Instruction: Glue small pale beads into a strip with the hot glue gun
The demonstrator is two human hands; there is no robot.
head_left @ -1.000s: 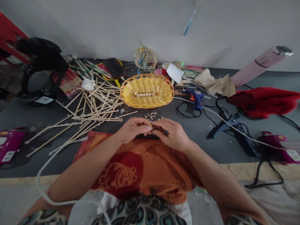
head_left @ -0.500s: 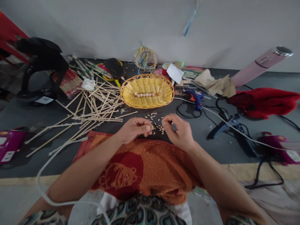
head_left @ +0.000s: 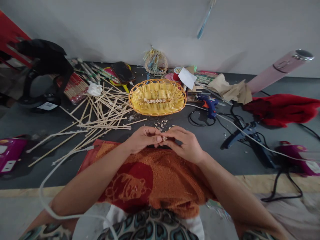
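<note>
My left hand (head_left: 143, 139) pinches a small cluster of pale wooden pieces (head_left: 164, 138) between thumb and fingers. From the other side my right hand (head_left: 185, 142) closes its thumb and fingertips on the same cluster, so most of it is hidden. Just beyond my fingertips, short cut bits of wooden stick (head_left: 162, 122) lie scattered on the dark tabletop. Farther back stands a yellow woven basket (head_left: 157, 111) with a row of small joined wooden pieces (head_left: 157, 100) inside.
Long thin wooden sticks (head_left: 107, 113) are heaped at the left. At the right are a blue glue gun (head_left: 210, 105), its cable, a dark blue tool (head_left: 240, 135) and a pink flask (head_left: 272, 73). An orange towel (head_left: 175, 176) covers my lap; a white cable (head_left: 43, 180) crosses my left arm.
My right hand has moved left and in to meet the left hand, and its fingers now touch the wooden cluster. My left hand has stayed nearly still.
</note>
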